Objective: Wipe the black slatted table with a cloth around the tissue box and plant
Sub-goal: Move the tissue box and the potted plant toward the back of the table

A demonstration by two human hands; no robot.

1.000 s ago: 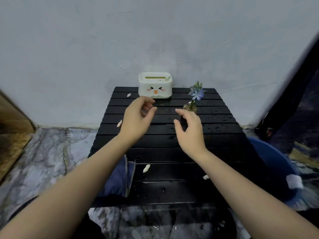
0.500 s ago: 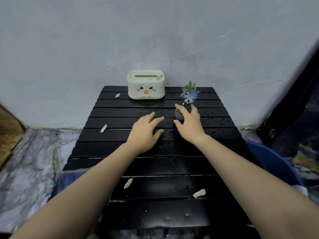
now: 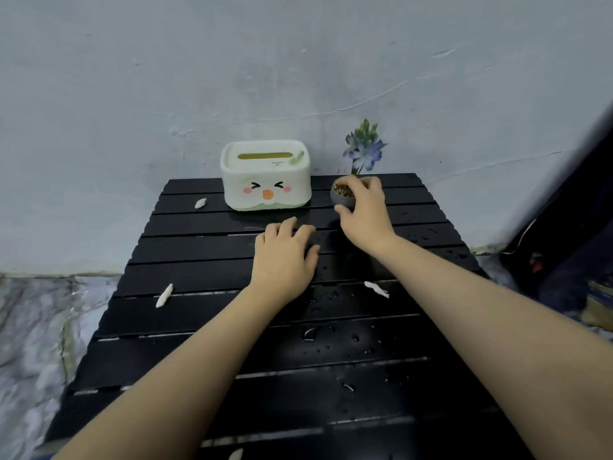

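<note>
The black slatted table (image 3: 205, 330) is wet with drops and carries several small white scraps. A white tissue box (image 3: 265, 175) with a cartoon face stands at the back edge. Right of it stands a small grey pot with a blue-flowered plant (image 3: 363, 151). My right hand (image 3: 365, 214) is wrapped around the pot (image 3: 340, 197). My left hand (image 3: 283, 257) lies flat on the slats in front of the tissue box, fingers spread, holding nothing. No cloth is in view.
A pale wall rises right behind the table. Marbled floor (image 3: 30, 327) lies to the left. A dark object (image 3: 570, 227) stands at the right edge. White scraps lie at the left (image 3: 165, 295), by the box (image 3: 200, 203) and at the right (image 3: 376, 289).
My right hand took hold of the plant pot and moved it back toward the wall, beside the tissue box. My left hand settled flat onto the slats. The view moved closer.
</note>
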